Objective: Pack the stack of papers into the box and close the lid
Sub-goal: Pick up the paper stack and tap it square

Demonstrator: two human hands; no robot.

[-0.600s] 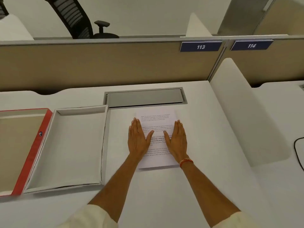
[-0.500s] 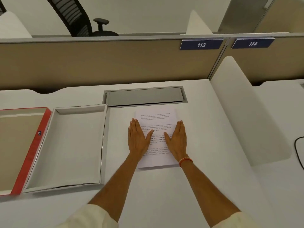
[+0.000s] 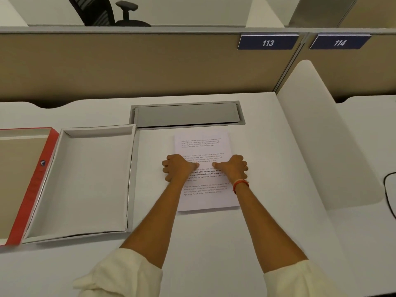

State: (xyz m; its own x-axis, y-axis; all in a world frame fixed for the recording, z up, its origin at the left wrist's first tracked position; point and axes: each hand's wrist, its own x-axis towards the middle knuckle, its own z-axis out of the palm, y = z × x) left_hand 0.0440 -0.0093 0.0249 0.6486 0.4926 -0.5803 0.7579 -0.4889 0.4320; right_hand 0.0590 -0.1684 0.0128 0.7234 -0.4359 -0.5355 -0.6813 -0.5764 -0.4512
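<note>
A stack of printed white papers (image 3: 202,143) lies flat on the white desk, in front of me and a little right of centre. My left hand (image 3: 179,168) grips its left edge and my right hand (image 3: 232,168) grips its right edge; on both, the fingers curl down over the side and the thumb presses on the top sheet. An orange band circles my right wrist. The open white box (image 3: 85,185) sits empty to the left of the papers. Its red lid (image 3: 35,185) lies upside down further left, partly cut off by the frame.
A grey cable hatch (image 3: 186,114) is set into the desk just behind the papers. A beige partition (image 3: 128,65) closes the back. A white curved divider (image 3: 317,136) stands on the right, with a black cable (image 3: 387,189) beyond it.
Both hands lay flat, fingers spread, on top of the papers. They have slid outward to the stack's side edges and curled around them. The stack has not moved.
</note>
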